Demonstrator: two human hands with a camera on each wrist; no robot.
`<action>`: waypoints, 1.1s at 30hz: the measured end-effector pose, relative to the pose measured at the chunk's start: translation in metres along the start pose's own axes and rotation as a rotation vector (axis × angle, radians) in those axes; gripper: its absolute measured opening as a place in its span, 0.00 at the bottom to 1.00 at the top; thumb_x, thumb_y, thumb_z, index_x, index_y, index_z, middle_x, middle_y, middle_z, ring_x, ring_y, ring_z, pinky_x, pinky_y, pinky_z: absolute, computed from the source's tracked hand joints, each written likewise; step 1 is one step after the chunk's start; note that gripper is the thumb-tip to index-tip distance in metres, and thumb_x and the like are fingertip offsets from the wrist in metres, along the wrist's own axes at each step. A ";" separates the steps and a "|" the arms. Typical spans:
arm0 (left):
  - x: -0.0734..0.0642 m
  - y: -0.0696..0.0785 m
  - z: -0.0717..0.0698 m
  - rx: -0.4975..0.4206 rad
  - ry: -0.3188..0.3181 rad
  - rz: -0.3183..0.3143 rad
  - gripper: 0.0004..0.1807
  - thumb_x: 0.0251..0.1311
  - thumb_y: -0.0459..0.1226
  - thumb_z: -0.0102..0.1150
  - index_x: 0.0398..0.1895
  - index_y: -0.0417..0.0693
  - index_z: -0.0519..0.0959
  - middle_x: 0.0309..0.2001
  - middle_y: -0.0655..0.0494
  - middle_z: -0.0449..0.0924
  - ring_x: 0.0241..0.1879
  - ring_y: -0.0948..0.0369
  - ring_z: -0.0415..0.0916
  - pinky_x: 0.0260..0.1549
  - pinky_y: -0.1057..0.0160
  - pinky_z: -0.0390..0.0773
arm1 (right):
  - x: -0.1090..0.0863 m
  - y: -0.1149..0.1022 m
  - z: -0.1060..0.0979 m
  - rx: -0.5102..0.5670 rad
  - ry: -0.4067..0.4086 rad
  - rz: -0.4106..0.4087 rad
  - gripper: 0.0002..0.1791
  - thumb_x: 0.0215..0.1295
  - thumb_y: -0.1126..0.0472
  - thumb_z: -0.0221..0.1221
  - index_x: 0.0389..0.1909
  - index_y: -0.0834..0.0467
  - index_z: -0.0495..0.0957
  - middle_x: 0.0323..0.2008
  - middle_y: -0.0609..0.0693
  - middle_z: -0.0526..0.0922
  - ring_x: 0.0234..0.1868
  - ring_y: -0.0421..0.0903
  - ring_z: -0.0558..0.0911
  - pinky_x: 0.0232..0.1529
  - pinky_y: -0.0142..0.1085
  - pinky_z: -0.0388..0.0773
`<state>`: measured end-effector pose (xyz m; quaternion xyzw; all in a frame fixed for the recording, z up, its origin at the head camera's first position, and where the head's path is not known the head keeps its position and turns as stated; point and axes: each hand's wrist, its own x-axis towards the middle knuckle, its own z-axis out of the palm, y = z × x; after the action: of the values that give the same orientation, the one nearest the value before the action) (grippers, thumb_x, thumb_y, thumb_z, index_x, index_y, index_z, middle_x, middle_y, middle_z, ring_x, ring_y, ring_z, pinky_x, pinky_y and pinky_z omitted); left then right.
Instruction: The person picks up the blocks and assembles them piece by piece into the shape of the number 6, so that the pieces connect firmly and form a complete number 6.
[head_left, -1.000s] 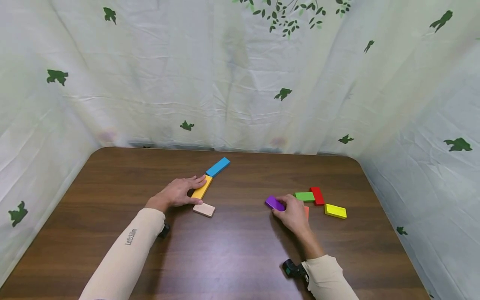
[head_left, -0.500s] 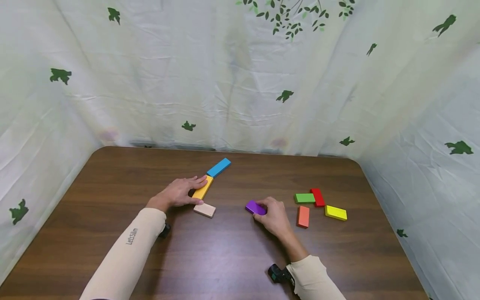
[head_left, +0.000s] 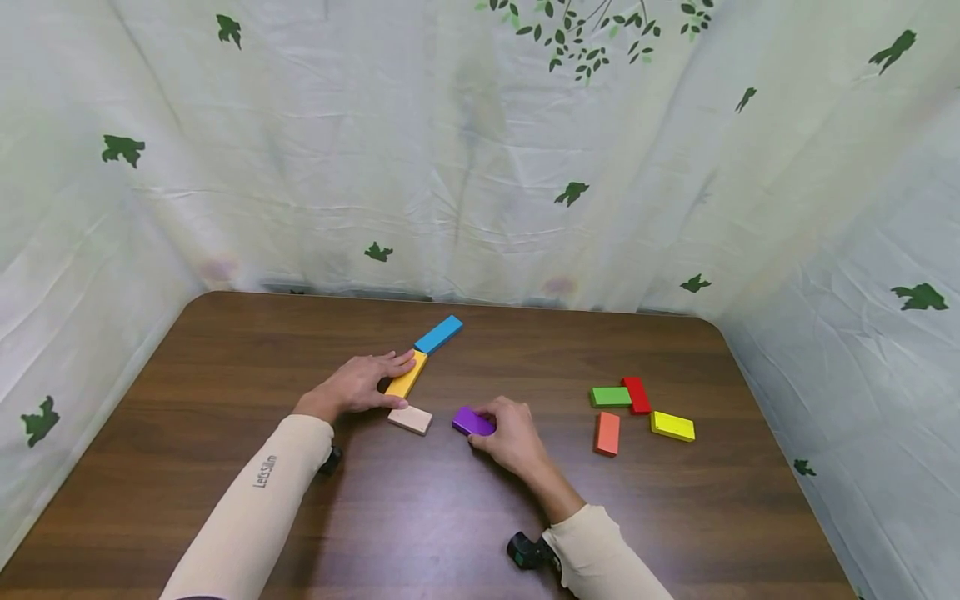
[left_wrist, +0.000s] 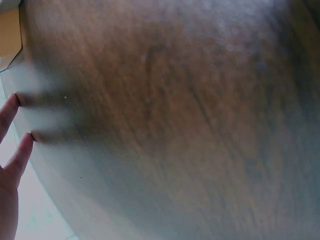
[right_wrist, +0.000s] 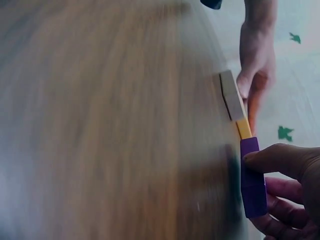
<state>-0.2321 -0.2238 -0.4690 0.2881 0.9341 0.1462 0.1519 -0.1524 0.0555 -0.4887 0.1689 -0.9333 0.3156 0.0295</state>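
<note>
Well inside the brown wood-grain table's edges, the right hand pinches a purple rectangular block; the outstretched left hand touches an amber block.

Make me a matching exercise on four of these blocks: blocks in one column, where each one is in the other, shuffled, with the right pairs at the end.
1. Purple block
2. Amber block
3. Blue block
4. Yellow block

A. Nearest the far edge of the table
B. Farthest right of all the blocks in the head view
C. Touched by the left hand
D. Held by the right hand

Pairs: 1-D, 2-C, 3-A, 4-B
</note>
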 end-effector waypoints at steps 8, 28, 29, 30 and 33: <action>0.000 0.000 0.002 -0.003 0.005 0.004 0.43 0.58 0.57 0.60 0.72 0.48 0.58 0.74 0.51 0.54 0.71 0.44 0.54 0.64 0.38 0.56 | 0.001 -0.014 0.013 0.008 -0.044 -0.008 0.19 0.45 0.58 0.73 0.40 0.60 0.86 0.33 0.48 0.83 0.33 0.41 0.77 0.42 0.38 0.65; -0.004 -0.002 0.006 0.020 0.018 0.022 0.44 0.59 0.58 0.59 0.72 0.45 0.59 0.73 0.48 0.55 0.70 0.42 0.55 0.63 0.38 0.57 | -0.004 -0.027 0.029 0.030 -0.015 -0.025 0.18 0.42 0.59 0.73 0.38 0.58 0.87 0.31 0.45 0.83 0.30 0.38 0.76 0.40 0.36 0.67; -0.004 -0.002 0.006 0.020 0.020 0.024 0.44 0.59 0.58 0.59 0.72 0.45 0.59 0.73 0.48 0.55 0.70 0.42 0.55 0.63 0.38 0.57 | -0.005 -0.027 0.029 0.036 -0.013 -0.022 0.18 0.42 0.59 0.74 0.37 0.58 0.87 0.30 0.45 0.82 0.30 0.38 0.76 0.39 0.35 0.67; -0.004 -0.002 0.006 0.020 0.021 0.025 0.44 0.59 0.58 0.59 0.72 0.45 0.59 0.73 0.48 0.55 0.70 0.42 0.55 0.63 0.38 0.57 | -0.005 -0.027 0.029 0.040 -0.012 -0.019 0.18 0.42 0.59 0.74 0.37 0.58 0.87 0.30 0.45 0.82 0.30 0.38 0.76 0.38 0.34 0.67; -0.003 -0.003 0.006 0.025 0.026 0.032 0.44 0.59 0.58 0.59 0.72 0.44 0.60 0.73 0.47 0.55 0.70 0.42 0.56 0.63 0.38 0.58 | -0.005 -0.028 0.030 0.053 -0.010 -0.007 0.18 0.42 0.59 0.74 0.37 0.59 0.86 0.30 0.46 0.83 0.30 0.38 0.76 0.35 0.32 0.68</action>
<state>-0.2286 -0.2267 -0.4752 0.3032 0.9330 0.1405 0.1337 -0.1364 0.0183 -0.4977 0.1744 -0.9241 0.3393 0.0213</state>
